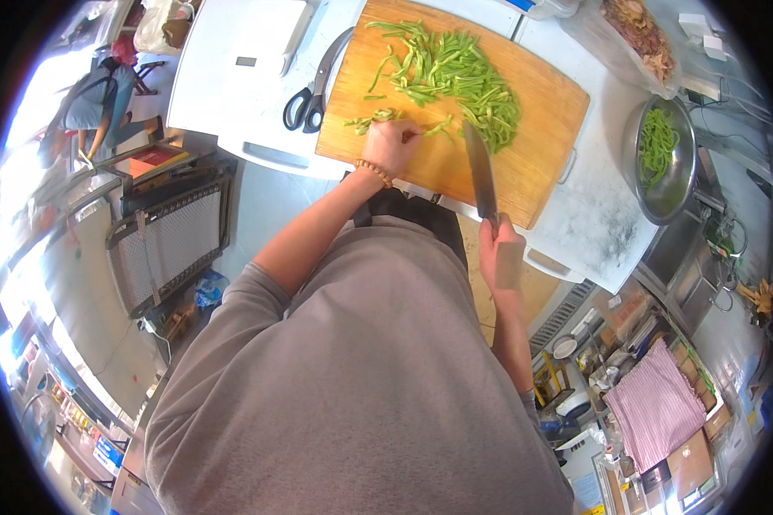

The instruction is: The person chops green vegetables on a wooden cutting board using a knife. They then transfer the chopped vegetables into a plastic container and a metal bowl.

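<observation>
On a wooden cutting board (541, 84) lies a large heap of sliced green vegetable strips (457, 71). My left hand (390, 145), with a beaded bracelet at its wrist, rests low over the board with curled fingers, touching a small bunch of strips (367, 121); whether it grips any cannot be told. My right hand (501, 248) is closed around the handle of a kitchen knife (480, 170). The knife's blade lies over the board, its tip beside the heap's lower edge.
Black-handled scissors (319, 90) lie left of the board, near a white kitchen scale (257, 38). A metal bowl (667, 199) with green strips (657, 145) and a plastic bag of brownish food (638, 38) are at the right. A person (100, 106) bends down at the far left.
</observation>
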Demonstrator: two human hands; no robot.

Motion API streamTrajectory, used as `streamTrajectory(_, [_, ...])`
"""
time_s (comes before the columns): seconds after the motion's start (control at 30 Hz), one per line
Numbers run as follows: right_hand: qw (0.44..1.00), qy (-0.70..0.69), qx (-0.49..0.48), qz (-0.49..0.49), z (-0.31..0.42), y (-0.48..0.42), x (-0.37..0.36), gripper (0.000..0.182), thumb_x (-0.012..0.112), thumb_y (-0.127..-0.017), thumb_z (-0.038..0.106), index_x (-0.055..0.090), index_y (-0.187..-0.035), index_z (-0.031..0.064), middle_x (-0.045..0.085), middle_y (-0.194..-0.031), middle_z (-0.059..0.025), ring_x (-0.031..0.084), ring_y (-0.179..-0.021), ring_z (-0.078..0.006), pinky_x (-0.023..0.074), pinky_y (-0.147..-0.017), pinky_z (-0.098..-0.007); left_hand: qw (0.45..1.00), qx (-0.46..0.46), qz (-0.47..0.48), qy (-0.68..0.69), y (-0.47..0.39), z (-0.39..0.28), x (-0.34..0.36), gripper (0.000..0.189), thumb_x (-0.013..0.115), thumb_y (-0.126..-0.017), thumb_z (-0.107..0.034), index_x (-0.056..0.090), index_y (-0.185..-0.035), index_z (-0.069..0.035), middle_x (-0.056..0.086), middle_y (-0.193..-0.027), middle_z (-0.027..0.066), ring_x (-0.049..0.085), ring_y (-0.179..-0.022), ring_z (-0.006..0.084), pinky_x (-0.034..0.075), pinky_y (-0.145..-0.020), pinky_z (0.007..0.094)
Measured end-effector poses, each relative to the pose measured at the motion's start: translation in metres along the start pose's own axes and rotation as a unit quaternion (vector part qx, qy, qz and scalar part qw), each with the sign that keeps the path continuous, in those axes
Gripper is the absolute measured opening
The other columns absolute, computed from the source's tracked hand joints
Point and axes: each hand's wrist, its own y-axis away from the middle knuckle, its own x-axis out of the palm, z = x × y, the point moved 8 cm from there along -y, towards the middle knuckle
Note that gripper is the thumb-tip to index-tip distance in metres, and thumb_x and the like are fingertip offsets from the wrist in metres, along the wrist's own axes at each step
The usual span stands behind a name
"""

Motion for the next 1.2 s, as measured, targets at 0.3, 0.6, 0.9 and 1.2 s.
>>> streamTrajectory(0.3, [0.996,0.058,-0.043,0.056,0.007,-0.022,0.057,0.021,0.056,-0.094,0.019,0.056,-0.093,-0.0022,0.063,-0.073,-0.0277,0.063,-0.072,-0.0478,0.0488,-0.063,-0.0537,0.992,0.081,-0.031,-0.093,0.009,-0.010,0.004,0.007,0.064,-0.080,-0.007,0.070,-0.081,-0.005,0.066,-0.078,0.0159,0.066,-0.072,0.0355,0.054,-0.066,0.0443])
streamTrajectory(0.6, [0.999,0.024,-0.027,-0.027,-0.021,-0.020,0.028,0.020,0.056,-0.095,0.017,0.057,-0.094,-0.0027,0.064,-0.074,-0.0250,0.065,-0.069,-0.0426,0.0496,-0.061,-0.0469,0.988,0.088,-0.096,-0.080,0.005,-0.014,-0.049,0.012,0.065,-0.082,-0.012,0.071,-0.090,-0.006,0.064,-0.094,0.0157,0.065,-0.085,0.0350,0.054,-0.074,0.0444])
streamTrajectory(0.9, [0.998,-0.015,-0.057,-0.037,0.014,-0.012,0.013,0.019,0.059,-0.094,0.014,0.057,-0.088,-0.0040,0.062,-0.068,-0.0210,0.065,-0.062,-0.0339,0.0476,-0.056,-0.0413,0.983,0.112,-0.050,-0.134,-0.064,-0.016,-0.043,0.012,0.071,-0.081,-0.014,0.073,-0.091,-0.008,0.066,-0.086,0.0110,0.066,-0.082,0.0308,0.054,-0.073,0.0396])
streamTrajectory(1.2, [0.998,-0.031,-0.006,-0.048,-0.001,-0.003,0.004,0.019,0.059,-0.094,0.015,0.056,-0.087,-0.0024,0.061,-0.064,-0.0193,0.063,-0.058,-0.0358,0.0457,-0.054,-0.0415,0.988,0.144,-0.026,-0.054,-0.005,-0.033,0.006,0.003,0.068,-0.078,-0.011,0.070,-0.080,-0.009,0.066,-0.083,0.0078,0.066,-0.073,0.0302,0.055,-0.063,0.0404])
